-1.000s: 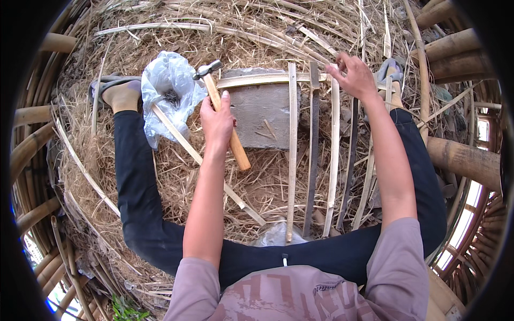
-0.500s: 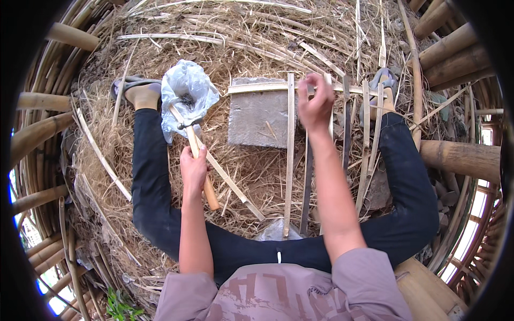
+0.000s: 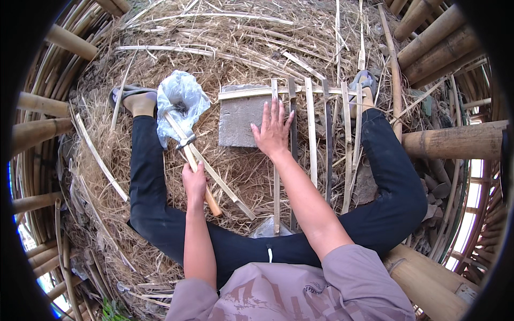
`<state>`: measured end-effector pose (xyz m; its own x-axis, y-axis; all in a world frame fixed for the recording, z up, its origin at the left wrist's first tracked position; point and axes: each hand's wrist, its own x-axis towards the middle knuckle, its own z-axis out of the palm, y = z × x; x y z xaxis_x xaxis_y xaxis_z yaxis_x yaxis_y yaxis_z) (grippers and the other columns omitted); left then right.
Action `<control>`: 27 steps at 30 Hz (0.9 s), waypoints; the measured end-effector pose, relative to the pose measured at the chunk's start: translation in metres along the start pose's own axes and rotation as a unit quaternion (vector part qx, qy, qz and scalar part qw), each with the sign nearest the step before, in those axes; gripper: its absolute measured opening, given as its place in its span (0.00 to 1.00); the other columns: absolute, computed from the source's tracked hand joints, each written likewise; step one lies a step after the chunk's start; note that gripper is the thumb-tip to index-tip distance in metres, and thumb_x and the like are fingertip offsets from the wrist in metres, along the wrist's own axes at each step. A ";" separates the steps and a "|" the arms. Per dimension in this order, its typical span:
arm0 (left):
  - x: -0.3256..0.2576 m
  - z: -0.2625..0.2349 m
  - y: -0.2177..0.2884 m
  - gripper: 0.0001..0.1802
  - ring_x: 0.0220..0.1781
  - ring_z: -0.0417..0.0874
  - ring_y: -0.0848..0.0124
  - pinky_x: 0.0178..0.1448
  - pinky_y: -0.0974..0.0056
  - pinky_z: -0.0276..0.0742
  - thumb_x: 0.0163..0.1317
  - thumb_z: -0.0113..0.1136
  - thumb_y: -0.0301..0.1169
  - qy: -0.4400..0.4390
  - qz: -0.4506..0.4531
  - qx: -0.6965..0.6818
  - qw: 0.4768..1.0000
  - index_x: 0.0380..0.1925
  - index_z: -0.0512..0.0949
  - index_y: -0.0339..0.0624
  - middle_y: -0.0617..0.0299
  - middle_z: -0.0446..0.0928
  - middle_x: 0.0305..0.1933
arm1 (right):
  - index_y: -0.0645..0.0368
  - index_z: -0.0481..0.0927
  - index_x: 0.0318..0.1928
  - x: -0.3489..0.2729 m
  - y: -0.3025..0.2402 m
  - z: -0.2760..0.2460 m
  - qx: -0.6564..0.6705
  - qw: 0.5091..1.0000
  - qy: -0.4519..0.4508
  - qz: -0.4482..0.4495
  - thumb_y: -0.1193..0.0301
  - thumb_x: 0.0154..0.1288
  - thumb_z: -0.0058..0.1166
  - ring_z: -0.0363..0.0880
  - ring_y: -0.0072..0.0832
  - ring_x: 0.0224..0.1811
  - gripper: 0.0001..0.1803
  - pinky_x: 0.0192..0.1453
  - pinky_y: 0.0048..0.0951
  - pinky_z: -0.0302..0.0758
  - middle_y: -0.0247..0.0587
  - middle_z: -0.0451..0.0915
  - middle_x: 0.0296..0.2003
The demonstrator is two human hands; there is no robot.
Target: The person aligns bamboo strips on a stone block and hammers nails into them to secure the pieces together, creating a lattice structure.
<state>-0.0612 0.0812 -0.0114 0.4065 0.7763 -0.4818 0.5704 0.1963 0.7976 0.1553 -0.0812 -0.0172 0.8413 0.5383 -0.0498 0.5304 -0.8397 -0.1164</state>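
My left hand (image 3: 195, 180) is closed around the wooden handle of a hammer (image 3: 190, 153), whose metal head points away from me beside a pale plastic bag (image 3: 199, 100). Dark thin bits lie in the bag, too small to tell. With fingers spread, my right hand (image 3: 274, 131) rests flat on a bamboo strip (image 3: 276, 187), just short of where it meets a crosswise strip (image 3: 241, 93). Beneath them sits a grey block (image 3: 238, 125). Several more lengthwise strips, pale and dark, meet the crosswise one farther right. A loose strip (image 3: 230, 194) slants beside the hammer.
Dry straw (image 3: 134, 171) and loose bamboo slivers cover the ground. Thick bamboo poles (image 3: 455, 142) and slatted walls close in on both sides. My legs (image 3: 147, 176) spread around the work. A clear plastic piece (image 3: 262, 230) lies near my lap.
My right hand has come down from above the strips and now lies flat, fingers spread, on the leftmost lengthwise strip. My left hand still grips the hammer.
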 end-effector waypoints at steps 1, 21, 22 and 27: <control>0.000 0.004 0.006 0.12 0.22 0.77 0.73 0.27 0.65 0.75 0.70 0.59 0.33 -0.002 0.010 0.000 1.000 0.42 0.75 0.34 0.61 0.77 0.28 | 0.59 0.42 0.79 -0.002 0.001 0.003 -0.011 1.000 0.004 -0.002 0.44 0.74 0.36 0.27 0.45 0.82 0.45 0.80 0.63 0.25 0.51 0.31 0.80; 0.023 0.015 -0.018 0.17 0.24 0.78 0.72 0.30 0.65 0.76 0.65 0.63 0.34 0.009 0.031 0.003 0.999 0.44 0.75 0.29 0.59 0.78 0.29 | 0.55 0.59 0.73 -0.015 0.035 0.008 0.024 0.989 0.035 -0.144 0.70 0.69 0.39 0.42 0.55 0.80 0.32 0.75 0.76 0.29 0.67 0.43 0.76; 0.024 0.014 -0.021 0.17 0.25 0.78 0.72 0.31 0.64 0.76 0.65 0.63 0.34 0.005 0.025 0.006 1.000 0.44 0.75 0.29 0.59 0.78 0.30 | 0.56 0.59 0.73 -0.016 0.035 0.007 0.035 0.988 0.035 -0.147 0.72 0.68 0.40 0.41 0.55 0.81 0.32 0.75 0.76 0.28 0.69 0.42 0.76; 0.018 0.020 -0.008 0.17 0.25 0.78 0.72 0.30 0.64 0.76 0.66 0.62 0.34 0.009 0.010 0.004 1.000 0.44 0.75 0.29 0.59 0.77 0.29 | 0.56 0.57 0.74 -0.014 0.040 0.006 0.013 0.988 0.015 -0.152 0.73 0.67 0.41 0.41 0.56 0.81 0.34 0.75 0.76 0.30 0.69 0.41 0.76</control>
<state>-0.0442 0.0813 -0.0337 0.4052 0.7910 -0.4583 0.5672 0.1757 0.8046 0.1636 -0.1219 -0.0275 0.6468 0.7624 0.0212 0.7563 -0.6375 -0.1467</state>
